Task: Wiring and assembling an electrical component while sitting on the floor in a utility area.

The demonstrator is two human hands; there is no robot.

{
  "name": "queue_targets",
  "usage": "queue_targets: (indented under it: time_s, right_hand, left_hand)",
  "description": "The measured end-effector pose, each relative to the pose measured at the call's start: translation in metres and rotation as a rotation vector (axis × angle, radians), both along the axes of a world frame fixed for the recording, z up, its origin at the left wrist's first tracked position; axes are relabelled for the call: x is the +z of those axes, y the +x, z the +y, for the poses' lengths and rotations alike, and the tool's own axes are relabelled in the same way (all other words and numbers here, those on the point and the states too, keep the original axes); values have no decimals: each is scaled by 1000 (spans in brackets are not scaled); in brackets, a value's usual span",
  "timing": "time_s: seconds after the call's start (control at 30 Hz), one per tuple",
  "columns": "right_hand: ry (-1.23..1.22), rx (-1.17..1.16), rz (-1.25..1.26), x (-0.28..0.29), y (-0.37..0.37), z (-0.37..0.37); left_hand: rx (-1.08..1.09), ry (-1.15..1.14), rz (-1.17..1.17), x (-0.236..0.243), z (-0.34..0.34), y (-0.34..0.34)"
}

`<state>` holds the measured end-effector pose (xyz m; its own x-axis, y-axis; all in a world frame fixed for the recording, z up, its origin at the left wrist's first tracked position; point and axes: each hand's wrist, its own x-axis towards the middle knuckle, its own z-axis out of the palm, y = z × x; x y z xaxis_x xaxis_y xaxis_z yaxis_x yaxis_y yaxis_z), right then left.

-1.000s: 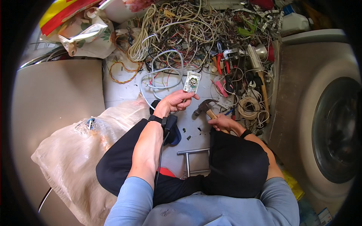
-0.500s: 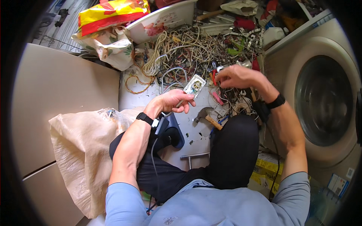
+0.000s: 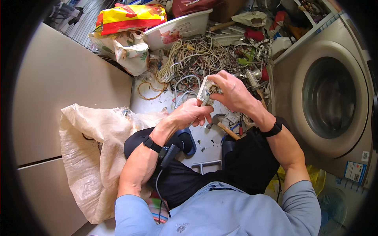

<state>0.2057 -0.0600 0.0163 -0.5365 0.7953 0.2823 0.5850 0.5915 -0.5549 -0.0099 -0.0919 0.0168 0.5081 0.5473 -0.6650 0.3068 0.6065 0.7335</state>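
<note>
My left hand [image 3: 191,114] is closed on one end of an opened white socket box [image 3: 203,89], held tilted above the floor. Wires and metal parts show inside its open face. Over the other end, my right hand [image 3: 234,92] curls its thumb and fingers, which grip the box's upper edge and inside; the exact contact is partly hidden. A pale grey cable [image 3: 182,83] loops on the floor just beyond the box. Below my hands lie a hammer [image 3: 226,128] with a wooden handle and a thin tool with a red handle [image 3: 241,128].
A heap of tangled wires [image 3: 204,55] spreads ahead, beside a white tub [image 3: 179,29]. A large beige woven sack [image 3: 88,157] stands at my left, near a smooth cabinet [image 3: 71,94]. On the right is a front-loading washing machine [image 3: 330,102]. A metal bar [image 3: 206,163] lies between my legs.
My right hand has come left from over the clutter onto the socket box. The box has turned more upright in my left hand. The whole view has shifted slightly.
</note>
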Motion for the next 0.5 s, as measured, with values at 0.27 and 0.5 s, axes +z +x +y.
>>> queue_targets:
  time_s: [0.27, 0.5]
  right_hand:
    - [-294, 0, 222, -6, 2, 14]
    - [-297, -28, 309, -17, -2, 9]
  left_hand:
    - [267, -168, -521, -23, 23, 3]
    - [418, -170, -542, -32, 33, 9]
